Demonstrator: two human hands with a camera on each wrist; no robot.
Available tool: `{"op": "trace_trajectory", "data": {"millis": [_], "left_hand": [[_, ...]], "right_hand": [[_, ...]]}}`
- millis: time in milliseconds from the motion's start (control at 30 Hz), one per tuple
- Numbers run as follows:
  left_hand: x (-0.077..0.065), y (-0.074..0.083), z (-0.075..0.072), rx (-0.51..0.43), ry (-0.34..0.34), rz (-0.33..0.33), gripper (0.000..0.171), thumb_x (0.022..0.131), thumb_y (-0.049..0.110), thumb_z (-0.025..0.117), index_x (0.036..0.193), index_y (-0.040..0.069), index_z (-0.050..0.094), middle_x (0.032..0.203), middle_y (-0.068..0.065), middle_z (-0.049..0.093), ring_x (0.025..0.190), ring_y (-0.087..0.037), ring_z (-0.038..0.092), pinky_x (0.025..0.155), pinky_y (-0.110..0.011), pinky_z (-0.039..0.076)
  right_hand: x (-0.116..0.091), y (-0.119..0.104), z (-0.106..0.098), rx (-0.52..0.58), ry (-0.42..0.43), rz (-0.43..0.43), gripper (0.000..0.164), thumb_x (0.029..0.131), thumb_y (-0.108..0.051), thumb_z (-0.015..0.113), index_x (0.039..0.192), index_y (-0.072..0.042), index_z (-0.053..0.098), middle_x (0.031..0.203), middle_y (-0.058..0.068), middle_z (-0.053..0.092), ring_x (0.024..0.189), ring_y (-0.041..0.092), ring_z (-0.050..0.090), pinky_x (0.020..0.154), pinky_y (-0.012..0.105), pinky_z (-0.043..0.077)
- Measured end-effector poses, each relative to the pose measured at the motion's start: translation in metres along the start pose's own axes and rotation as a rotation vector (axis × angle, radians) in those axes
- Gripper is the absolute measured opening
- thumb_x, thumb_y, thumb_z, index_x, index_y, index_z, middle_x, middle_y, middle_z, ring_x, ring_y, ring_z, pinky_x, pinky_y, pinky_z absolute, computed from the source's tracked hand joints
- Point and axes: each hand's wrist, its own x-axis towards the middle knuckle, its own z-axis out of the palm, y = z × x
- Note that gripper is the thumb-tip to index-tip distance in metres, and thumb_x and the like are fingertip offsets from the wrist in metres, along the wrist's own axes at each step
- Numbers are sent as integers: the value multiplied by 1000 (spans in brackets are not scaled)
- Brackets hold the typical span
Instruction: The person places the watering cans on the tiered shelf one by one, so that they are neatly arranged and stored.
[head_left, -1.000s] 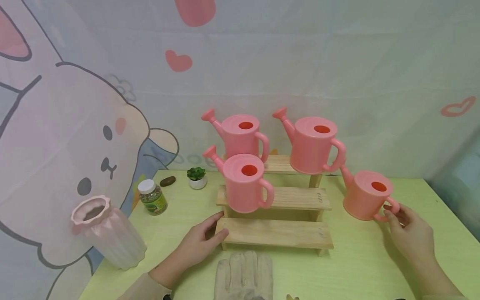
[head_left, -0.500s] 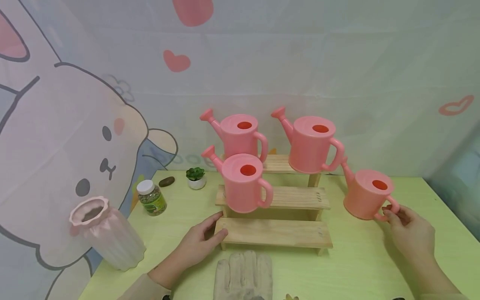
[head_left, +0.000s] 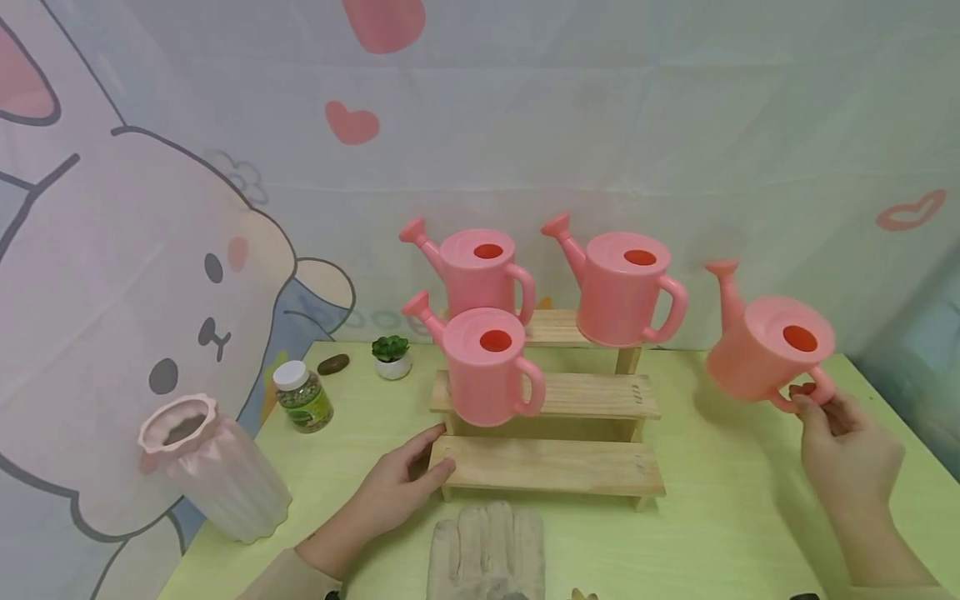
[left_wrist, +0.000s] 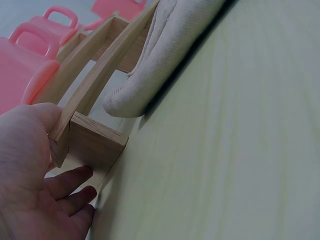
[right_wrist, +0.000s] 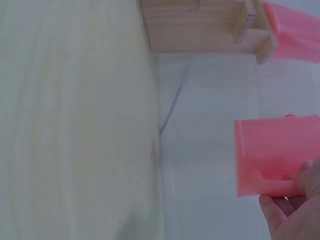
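Observation:
My right hand [head_left: 853, 454] grips the handle of a pink watering can [head_left: 765, 346] at the right, its spout pointing up. The can is raised above the table and tilted. In the right wrist view the fingers curl round the handle of the same can [right_wrist: 272, 147]. My left hand [head_left: 393, 487] holds the left end of the lowest step of a three-step wooden stand [head_left: 547, 465], thumb over the top. In the left wrist view the other fingers reach beside the step's leg [left_wrist: 97, 140]. Two pink cans stand on the top step; another pink can [head_left: 486, 375] stands on the middle step.
A fabric glove [head_left: 487, 550] lies in front of the stand. At the left are a pale pink vase [head_left: 232, 479], a lidded jar [head_left: 306, 404], a dark stone [head_left: 333, 363] and a small potted plant [head_left: 392, 358]. A printed cloth [head_left: 750, 108] hangs behind.
My right hand has lifted its watering can off the table, up and to the right, and the can has tilted. The left hand has stayed at the stand.

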Motion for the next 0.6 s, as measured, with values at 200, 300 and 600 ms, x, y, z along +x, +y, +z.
{"op": "trace_trajectory", "data": {"millis": [200,300,600], "left_hand": [[0,-2,1,-3,2,3,65,97,51,67,153,26,48,159,-3,47,147,-23,46,120,-44,40],[1,-1,1,-2,3,5,64,97,51,67,153,26,48,159,-3,47,147,-23,46,120,-44,40],[0,-2,1,13,6,4,65,97,51,66,153,26,48,159,-2,47,147,-23,45,120,-45,40]], "right_hand": [[0,-26,-7,174,75,-46,19,92,-13,76,104,1,78,83,-28,72,73,-13,69,67,1,50],[-2,-41,-11,219,127,-123,19,91,-9,76,90,10,74,83,-21,76,72,-6,71,73,6,55],[-14,-79,-22,647,109,-197,23,89,6,72,98,26,65,89,7,78,79,12,75,90,22,59]]}}
